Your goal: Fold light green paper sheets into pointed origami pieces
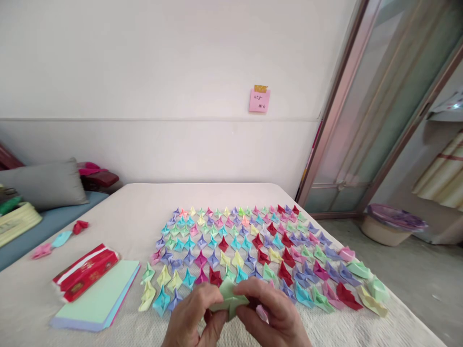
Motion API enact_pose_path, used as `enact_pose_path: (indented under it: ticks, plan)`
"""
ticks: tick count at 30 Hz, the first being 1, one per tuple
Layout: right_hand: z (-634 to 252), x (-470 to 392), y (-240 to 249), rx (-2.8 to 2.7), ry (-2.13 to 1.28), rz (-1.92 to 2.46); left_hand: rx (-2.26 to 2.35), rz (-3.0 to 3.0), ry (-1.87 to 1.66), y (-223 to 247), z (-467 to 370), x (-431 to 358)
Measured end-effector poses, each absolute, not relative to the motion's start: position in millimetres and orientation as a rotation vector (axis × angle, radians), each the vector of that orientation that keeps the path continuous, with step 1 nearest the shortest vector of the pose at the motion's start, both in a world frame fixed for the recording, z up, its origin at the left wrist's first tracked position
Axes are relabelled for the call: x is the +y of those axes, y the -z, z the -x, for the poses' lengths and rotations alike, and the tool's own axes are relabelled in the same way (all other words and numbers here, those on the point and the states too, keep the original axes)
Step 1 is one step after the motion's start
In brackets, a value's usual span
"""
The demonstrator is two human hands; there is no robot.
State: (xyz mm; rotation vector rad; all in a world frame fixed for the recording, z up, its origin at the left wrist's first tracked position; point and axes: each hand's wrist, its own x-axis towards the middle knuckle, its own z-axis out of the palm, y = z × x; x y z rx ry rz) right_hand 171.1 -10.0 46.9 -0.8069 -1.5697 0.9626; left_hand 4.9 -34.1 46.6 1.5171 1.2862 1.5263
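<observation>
Between my two hands, low in the head view, is a pale green folded paper boat. The thumb and fingers of my left hand pinch its left side. My right hand grips its right side the same way. Just beyond my fingers, rows of small folded paper boats in blue, purple, red, pink, yellow and green cover the cloth. A bit of pink paper shows beneath my right hand; its shape is mostly hidden.
A stack of coloured paper lies at left, with a red tissue pack on its edge. Farther left are a few crumpled paper pieces. A pink note is taped to the wall. A lidded tub stands on the floor at right.
</observation>
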Motion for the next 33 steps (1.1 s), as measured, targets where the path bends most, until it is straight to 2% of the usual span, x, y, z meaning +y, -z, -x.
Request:
enact_pose_path:
  ticks: [5, 13, 20, 33]
  plan:
    - [-165.7, -5.2, -44.0, -1.253, -1.427, 0.891, 1.065, -1.138, -1.227, -47.5, -1.8, -29.0]
    - [-158.7, -1.7, -36.6, -1.096, -1.602, 0.852, 1.021, -1.119, -1.23, -35.9, -1.1, -20.7]
    - [-151.0, -3.2, -27.2, -0.977, -1.576, 0.89, 1.131, -0.97, -1.386, -26.7, -7.3, -20.9]
    - [-156.2, -7.9, -38.0, -1.014, -1.471, 0.797, 0.937, -0.86, -1.445, -36.1, -4.7, -24.8]
